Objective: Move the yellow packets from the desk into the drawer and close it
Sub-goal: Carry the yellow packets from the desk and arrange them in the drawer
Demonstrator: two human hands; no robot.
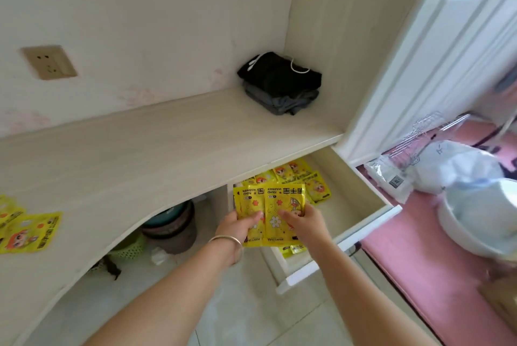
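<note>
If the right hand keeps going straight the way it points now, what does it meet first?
Probably the yellow packets already in the drawer, lying beyond the held packets that the right hand and left hand grip. Depth is unclear.

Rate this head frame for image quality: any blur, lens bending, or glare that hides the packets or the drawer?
Head view: even daylight, no harsh shadows. Wide-angle bending curves the desk edge. The packets held by the left hand and right hand over the open drawer are sharp enough to read print. The right side blurs and washes out around the white bags.
</note>
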